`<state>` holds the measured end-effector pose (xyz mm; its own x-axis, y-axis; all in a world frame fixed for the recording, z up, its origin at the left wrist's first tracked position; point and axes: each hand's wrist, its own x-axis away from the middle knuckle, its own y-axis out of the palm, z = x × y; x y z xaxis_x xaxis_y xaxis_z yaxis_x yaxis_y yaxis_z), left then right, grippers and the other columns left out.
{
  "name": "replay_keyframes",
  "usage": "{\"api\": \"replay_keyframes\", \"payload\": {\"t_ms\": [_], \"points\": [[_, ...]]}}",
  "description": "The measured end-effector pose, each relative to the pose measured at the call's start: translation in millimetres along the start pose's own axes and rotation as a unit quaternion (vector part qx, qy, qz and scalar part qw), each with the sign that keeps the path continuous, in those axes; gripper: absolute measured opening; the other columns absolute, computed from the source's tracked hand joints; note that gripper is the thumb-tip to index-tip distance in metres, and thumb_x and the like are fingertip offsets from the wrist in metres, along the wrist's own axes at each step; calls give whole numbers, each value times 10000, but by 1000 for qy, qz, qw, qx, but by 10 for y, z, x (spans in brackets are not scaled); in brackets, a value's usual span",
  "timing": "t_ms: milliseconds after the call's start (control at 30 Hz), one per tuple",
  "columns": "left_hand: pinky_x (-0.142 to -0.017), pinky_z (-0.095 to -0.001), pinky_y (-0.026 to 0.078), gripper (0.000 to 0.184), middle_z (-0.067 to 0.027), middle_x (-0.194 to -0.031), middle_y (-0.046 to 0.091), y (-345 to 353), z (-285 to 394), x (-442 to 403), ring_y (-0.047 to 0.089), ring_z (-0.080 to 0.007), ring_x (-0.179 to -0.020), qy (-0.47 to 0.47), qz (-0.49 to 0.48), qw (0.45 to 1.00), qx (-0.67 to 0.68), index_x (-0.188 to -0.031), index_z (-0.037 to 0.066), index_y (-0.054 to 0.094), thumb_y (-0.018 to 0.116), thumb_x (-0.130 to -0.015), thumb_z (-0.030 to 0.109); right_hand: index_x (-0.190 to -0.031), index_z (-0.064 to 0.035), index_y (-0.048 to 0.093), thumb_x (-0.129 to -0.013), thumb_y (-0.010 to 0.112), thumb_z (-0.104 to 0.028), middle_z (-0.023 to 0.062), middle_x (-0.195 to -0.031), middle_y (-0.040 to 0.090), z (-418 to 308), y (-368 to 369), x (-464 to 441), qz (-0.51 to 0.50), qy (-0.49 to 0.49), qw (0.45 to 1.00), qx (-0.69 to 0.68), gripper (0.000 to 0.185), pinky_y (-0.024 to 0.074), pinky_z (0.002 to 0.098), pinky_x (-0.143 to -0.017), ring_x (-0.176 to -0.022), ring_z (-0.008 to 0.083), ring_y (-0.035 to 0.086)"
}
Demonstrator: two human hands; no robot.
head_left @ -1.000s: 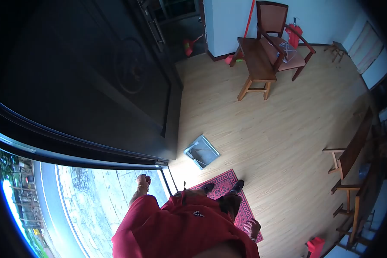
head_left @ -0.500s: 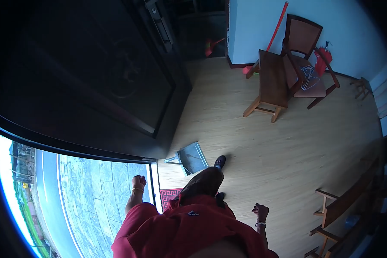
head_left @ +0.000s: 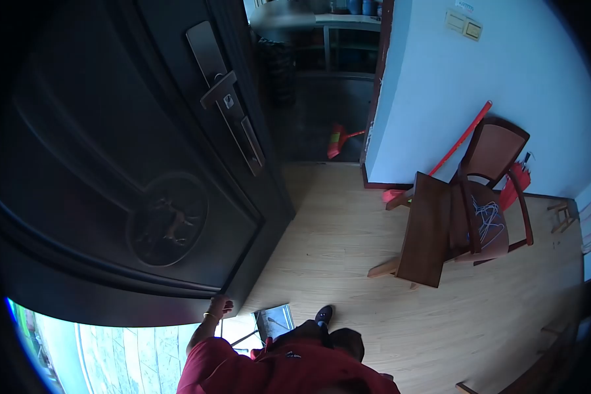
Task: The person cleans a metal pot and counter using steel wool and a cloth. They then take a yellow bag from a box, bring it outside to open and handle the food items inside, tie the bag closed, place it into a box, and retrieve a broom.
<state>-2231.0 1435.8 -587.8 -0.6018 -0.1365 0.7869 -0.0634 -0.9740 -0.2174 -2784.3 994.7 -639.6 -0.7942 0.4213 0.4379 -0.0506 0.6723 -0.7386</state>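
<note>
My left hand [head_left: 220,306] is at the lower left, its fingers curled in, with a thin bracelet at the wrist. In the view it overlaps the bottom corner of the dark door [head_left: 118,151]. Whether it touches the door I cannot tell, and nothing shows in its fingers. Just right of it on the floor lies a square grey dustpan-like tray [head_left: 274,320] with a thin handle. My right hand is out of view; red clothing fills the bottom of the picture.
A wooden bench [head_left: 424,230] stands beside an armchair [head_left: 499,217] holding white wire hangers [head_left: 488,220]. A red umbrella [head_left: 517,184] is behind the chair. A red broom [head_left: 335,141] lies near the far doorway. A small stool [head_left: 561,217] stands at the right wall.
The view has tilted up toward the door handle and far doorway. My left hand now appears against the door's bottom corner instead of over the paving. My right hand has left the view.
</note>
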Motion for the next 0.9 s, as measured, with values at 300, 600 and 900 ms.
{"api": "replay_keyframes", "payload": {"t_ms": [300,600,900], "points": [[-529,-247,477,95,-39,-723,595,2074,1201,39,584,-106,-603,31,-183,975,-119,-896,63,588,549,-862,143,-574,-24,571,-777,493,-188,128,-591,633,-318,-1417,-2515,8,188,940,-283,273,508,298,-489,-486,179,611],[-488,-251,471,72,-47,-649,598,3273,2026,-439,596,-125,-568,-6,-50,991,-120,-779,62,611,554,-784,106,-858,84,613,-810,553,-198,164,-664,649,-1145,-3143,-4927,17,165,881,-443,292,483,284,-466,-494,195,614],[-524,-255,473,150,-39,-645,566,4673,3394,-1427,570,-131,-563,91,-137,986,-19,-781,40,593,545,-803,180,-760,2,667,-825,581,-362,110,-672,660,-2647,-4062,-7752,0,-59,998,-38,380,452,315,-587,-640,188,632]]}}
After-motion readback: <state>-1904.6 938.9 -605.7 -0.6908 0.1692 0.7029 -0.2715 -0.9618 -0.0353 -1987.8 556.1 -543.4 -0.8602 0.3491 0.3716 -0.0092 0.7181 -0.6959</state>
